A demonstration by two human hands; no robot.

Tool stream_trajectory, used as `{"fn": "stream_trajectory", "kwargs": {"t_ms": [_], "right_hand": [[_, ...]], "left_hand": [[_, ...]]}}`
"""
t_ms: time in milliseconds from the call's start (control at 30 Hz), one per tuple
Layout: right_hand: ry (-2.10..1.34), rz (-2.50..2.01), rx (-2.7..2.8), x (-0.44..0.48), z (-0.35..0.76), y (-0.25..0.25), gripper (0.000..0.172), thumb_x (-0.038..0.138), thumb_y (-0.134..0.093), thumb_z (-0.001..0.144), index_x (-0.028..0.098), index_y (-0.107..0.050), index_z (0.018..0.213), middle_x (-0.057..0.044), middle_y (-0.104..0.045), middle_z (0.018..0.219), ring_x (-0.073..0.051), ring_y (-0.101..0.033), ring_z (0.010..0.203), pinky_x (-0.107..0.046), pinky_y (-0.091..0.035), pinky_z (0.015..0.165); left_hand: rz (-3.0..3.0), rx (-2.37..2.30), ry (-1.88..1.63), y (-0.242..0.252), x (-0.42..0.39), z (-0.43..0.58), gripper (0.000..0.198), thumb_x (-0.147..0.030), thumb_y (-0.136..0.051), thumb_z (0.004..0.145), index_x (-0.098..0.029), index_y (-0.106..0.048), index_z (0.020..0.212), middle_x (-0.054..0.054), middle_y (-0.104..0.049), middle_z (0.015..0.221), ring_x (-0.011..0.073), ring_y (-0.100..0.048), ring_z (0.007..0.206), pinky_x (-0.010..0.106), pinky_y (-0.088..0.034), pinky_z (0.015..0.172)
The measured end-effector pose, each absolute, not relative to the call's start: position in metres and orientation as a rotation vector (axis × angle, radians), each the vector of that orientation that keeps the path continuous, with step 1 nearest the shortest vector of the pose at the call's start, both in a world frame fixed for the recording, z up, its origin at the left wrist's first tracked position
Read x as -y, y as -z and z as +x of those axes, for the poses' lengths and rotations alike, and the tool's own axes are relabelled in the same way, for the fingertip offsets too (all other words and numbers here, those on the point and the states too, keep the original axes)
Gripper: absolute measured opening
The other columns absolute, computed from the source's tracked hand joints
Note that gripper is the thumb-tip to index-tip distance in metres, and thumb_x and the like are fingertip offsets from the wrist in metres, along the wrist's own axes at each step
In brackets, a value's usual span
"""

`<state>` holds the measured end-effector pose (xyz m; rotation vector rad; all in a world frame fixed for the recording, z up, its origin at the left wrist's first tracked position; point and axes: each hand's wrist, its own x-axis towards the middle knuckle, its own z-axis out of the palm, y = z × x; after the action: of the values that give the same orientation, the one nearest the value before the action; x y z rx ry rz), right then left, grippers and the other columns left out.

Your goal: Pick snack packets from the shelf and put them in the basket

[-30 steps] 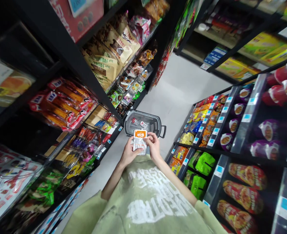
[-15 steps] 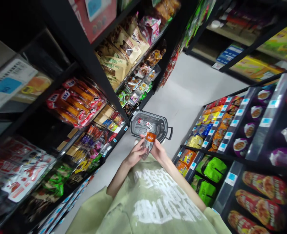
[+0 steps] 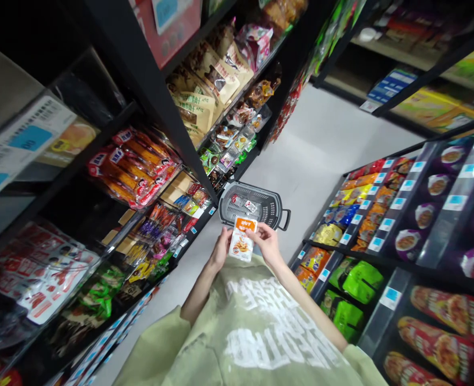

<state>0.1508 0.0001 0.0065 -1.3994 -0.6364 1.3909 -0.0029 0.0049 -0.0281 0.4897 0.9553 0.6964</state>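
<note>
In front of my chest, a small snack packet (image 3: 243, 242) is held up with its orange and white face showing. Food is pictured on the lower half of that face. My right hand (image 3: 266, 242) pinches the packet at its right edge, with a fingertip over the front. Along the left edge, my left hand (image 3: 221, 249) has its fingers curled against the packet, partly hidden behind it. Just beyond both hands is a grey plastic shopping basket (image 3: 272, 201), with a couple of small packets (image 3: 250, 205) inside.
Black shelving rises on the left, with sausage packs (image 3: 134, 169), paper snack bags (image 3: 215, 75) and boxes of small snacks. Across the pale floor (image 3: 301, 145), right-hand shelves hold green bags (image 3: 361, 280), purple cups (image 3: 408, 241) and red packs (image 3: 448, 313). Another shelf stands at the back.
The packet has turned from its clear, shiny side to its orange and white printed side. My right hand has shifted onto its right edge, and my left hand has moved to its left edge.
</note>
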Motion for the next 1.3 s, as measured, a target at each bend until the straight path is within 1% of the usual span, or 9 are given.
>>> {"fn": "stream_trajectory", "kwargs": {"t_ms": [167, 267, 467, 567, 733, 867, 1033, 1167, 1300], "right_hand": [[-1.423, -1.457, 0.669, 0.003, 0.150, 0.004, 0.039, 0.049, -0.087, 0.067, 0.020, -0.073, 0.088, 0.003, -0.060, 0.068, -0.011, -0.045, 0.048, -0.025, -0.036, 0.042], [-1.393, -1.490, 0.966, 0.006, 0.153, 0.008, 0.033, 0.049, -0.083, 0.074, 0.021, -0.077, 0.090, 0.002, -0.058, 0.065, -0.011, -0.046, 0.048, -0.025, -0.037, 0.046], [-1.215, -1.453, 1.573, 0.011, 0.152, 0.008, 0.016, 0.040, -0.073, 0.087, 0.027, -0.082, 0.090, -0.004, -0.066, 0.078, -0.017, -0.060, 0.064, -0.029, -0.047, 0.062], [-1.216, -1.493, 1.530, 0.014, 0.147, 0.013, 0.016, 0.039, -0.074, 0.085, 0.026, -0.080, 0.092, -0.005, -0.071, 0.082, -0.019, -0.066, 0.065, -0.032, -0.051, 0.065], [-1.260, -1.494, 1.480, 0.015, 0.145, 0.017, 0.016, 0.036, -0.069, 0.088, 0.023, -0.078, 0.091, -0.005, -0.077, 0.081, -0.021, -0.071, 0.066, -0.034, -0.055, 0.070], [-1.263, -1.539, 1.484, 0.014, 0.147, 0.016, 0.022, 0.036, -0.061, 0.091, 0.022, -0.077, 0.093, -0.006, -0.078, 0.082, -0.022, -0.071, 0.068, -0.035, -0.055, 0.070], [-1.339, -1.546, 1.414, 0.014, 0.147, 0.017, 0.025, 0.039, -0.060, 0.090, 0.021, -0.076, 0.091, -0.007, -0.079, 0.086, -0.024, -0.073, 0.072, -0.036, -0.057, 0.070], [-1.345, -1.547, 1.453, 0.013, 0.147, 0.017, 0.025, 0.038, -0.057, 0.091, 0.020, -0.076, 0.091, -0.007, -0.079, 0.085, -0.023, -0.072, 0.071, -0.035, -0.057, 0.069], [-1.342, -1.549, 1.485, 0.013, 0.148, 0.016, 0.024, 0.036, -0.056, 0.090, 0.021, -0.076, 0.091, -0.006, -0.078, 0.083, -0.023, -0.072, 0.071, -0.033, -0.056, 0.066]], "left_hand": [[0.667, -1.057, -0.811, 0.020, -0.018, -0.019, 0.050, -0.060, -0.069, 0.083, -0.015, -0.067, 0.106, 0.010, -0.074, 0.106, 0.0233, -0.070, 0.099, 0.033, -0.053, 0.085], [0.875, -1.077, -0.806, 0.017, -0.022, -0.030, 0.050, -0.043, -0.078, 0.079, -0.018, -0.063, 0.120, 0.009, -0.072, 0.111, 0.0213, -0.069, 0.103, 0.031, -0.053, 0.088], [1.316, -1.034, -0.563, 0.022, -0.022, -0.048, 0.029, -0.035, -0.075, 0.081, -0.019, -0.076, 0.105, 0.008, -0.074, 0.105, 0.0212, -0.070, 0.094, 0.033, -0.058, 0.086], [1.363, -1.047, -0.489, 0.027, -0.014, -0.051, 0.032, -0.028, -0.072, 0.082, -0.020, -0.076, 0.113, 0.009, -0.075, 0.114, 0.0240, -0.071, 0.100, 0.034, -0.058, 0.087], [1.375, -1.152, -0.448, 0.036, 0.003, -0.057, 0.027, -0.030, -0.062, 0.090, -0.020, -0.078, 0.109, 0.008, -0.080, 0.101, 0.0254, -0.074, 0.093, 0.036, -0.058, 0.087], [1.341, -1.448, -0.668, 0.049, 0.008, -0.091, 0.033, -0.035, -0.058, 0.093, -0.020, -0.076, 0.116, 0.010, -0.078, 0.112, 0.0239, -0.075, 0.099, 0.037, -0.057, 0.091], [1.283, -2.043, -0.897, 0.065, -0.001, -0.160, 0.045, -0.040, -0.046, 0.099, -0.017, -0.065, 0.132, 0.017, -0.069, 0.130, 0.0249, -0.063, 0.126, 0.042, -0.046, 0.109], [1.293, -2.346, -0.891, 0.072, -0.019, -0.198, 0.048, -0.029, -0.040, 0.100, -0.012, -0.058, 0.141, 0.020, -0.058, 0.144, 0.0244, -0.053, 0.138, 0.039, -0.040, 0.114], [1.317, -2.488, -0.758, 0.073, -0.039, -0.217, 0.050, -0.019, -0.033, 0.098, -0.009, -0.055, 0.143, 0.020, -0.057, 0.145, 0.0227, -0.049, 0.141, 0.036, -0.038, 0.117]]}}
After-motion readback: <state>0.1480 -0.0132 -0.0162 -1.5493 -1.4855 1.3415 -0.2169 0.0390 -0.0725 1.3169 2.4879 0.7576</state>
